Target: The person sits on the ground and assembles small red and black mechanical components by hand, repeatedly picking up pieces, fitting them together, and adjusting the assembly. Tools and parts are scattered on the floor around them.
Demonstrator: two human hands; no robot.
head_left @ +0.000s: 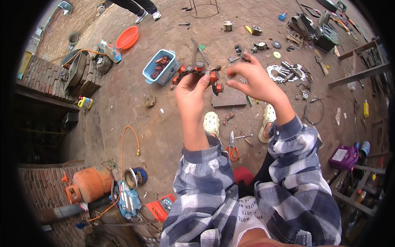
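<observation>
My left hand (191,91) pinches a curved dark strip with several red-orange knobs (214,77) along it, in front of my body. Its exact kind does not show. My right hand (253,80) hovers just right of the strip, its thumb and fingers apart. A small spot of red shows at its index fingertip; I cannot tell whether it is a loose piece. Below the hands lies a flat brown block (229,99) on the ground. Beyond my left hand stands a light blue plastic basin (168,74) with reddish-brown pieces in it.
Orange-handled scissors (231,149) lie between my feet. Metal engine parts and a gasket (273,78) are spread at the right. An orange basin (127,38) and another person's legs (138,8) are at the far left. An orange gas cylinder (92,184) lies near left, a purple jug (344,157) right.
</observation>
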